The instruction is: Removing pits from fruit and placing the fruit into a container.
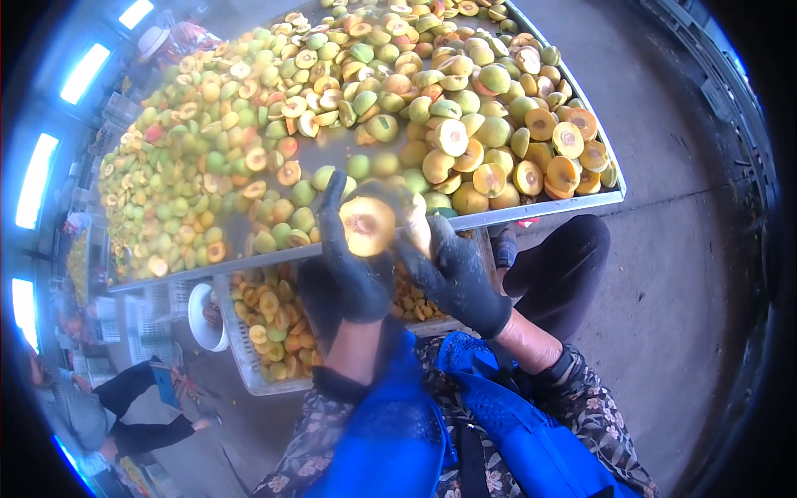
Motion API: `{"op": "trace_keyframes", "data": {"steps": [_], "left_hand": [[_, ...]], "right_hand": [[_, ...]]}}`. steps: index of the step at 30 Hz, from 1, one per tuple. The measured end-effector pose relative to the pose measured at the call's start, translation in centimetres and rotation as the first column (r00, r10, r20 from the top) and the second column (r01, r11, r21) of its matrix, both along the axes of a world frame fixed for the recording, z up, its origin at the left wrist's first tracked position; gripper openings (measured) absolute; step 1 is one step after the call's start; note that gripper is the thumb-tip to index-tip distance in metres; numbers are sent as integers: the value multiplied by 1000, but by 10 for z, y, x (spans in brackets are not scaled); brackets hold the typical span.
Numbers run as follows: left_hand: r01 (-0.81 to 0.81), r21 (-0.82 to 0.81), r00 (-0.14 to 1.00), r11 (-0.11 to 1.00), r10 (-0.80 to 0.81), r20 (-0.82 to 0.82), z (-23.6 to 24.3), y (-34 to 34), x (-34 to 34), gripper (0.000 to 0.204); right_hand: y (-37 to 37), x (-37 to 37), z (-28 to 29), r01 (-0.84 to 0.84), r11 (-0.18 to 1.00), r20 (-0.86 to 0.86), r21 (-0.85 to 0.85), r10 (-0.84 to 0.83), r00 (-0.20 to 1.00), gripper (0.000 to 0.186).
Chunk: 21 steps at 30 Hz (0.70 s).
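Note:
Both my hands wear dark gloves and are raised at the near edge of a fruit-covered table. My left hand [359,266] is closed around a peach half [367,226], its yellow cut face and brown centre turned up. Close beside it, my right hand [457,278] grips another peach half [419,228], seen mostly edge-on and partly hidden by the fingers. Behind them, whole and halved yellow-green peaches [494,133] are heaped on the metal-edged table [544,209].
Under the table edge, a white crate [249,365] holds peach pieces, and more pieces [415,300] lie in a container between my knees. A white bucket [203,319] stands left of the crate. Other people [124,415] sit at the left. Concrete floor [664,299] stretches along the right.

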<state>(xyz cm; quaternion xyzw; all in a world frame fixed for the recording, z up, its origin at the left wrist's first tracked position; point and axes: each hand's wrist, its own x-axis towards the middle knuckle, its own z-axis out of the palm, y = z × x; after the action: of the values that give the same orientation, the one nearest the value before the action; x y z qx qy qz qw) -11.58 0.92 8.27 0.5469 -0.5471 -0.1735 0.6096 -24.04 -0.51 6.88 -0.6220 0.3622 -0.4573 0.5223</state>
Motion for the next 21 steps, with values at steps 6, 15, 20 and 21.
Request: {"op": "trace_keyframes", "data": {"steps": [6, 15, 20, 21], "left_hand": [[34, -50, 999, 998, -36, -26, 5, 7, -4, 59], [-29, -39, 953, 999, 40, 299, 16, 12, -3, 46], [247, 56, 883, 967, -249, 398, 13, 1, 23, 49], [358, 183, 871, 916, -398, 288, 15, 0, 25, 51]], "right_hand": [[23, -22, 22, -214, 820, -472, -531, -76, 878, 57], [32, -27, 7, -236, 828, -512, -509, -71, 856, 65], [22, -40, 3, -324, 835, -557, -445, 25, 830, 59], [16, -42, -3, -374, 901, -378, -222, 274, 884, 54]]}}
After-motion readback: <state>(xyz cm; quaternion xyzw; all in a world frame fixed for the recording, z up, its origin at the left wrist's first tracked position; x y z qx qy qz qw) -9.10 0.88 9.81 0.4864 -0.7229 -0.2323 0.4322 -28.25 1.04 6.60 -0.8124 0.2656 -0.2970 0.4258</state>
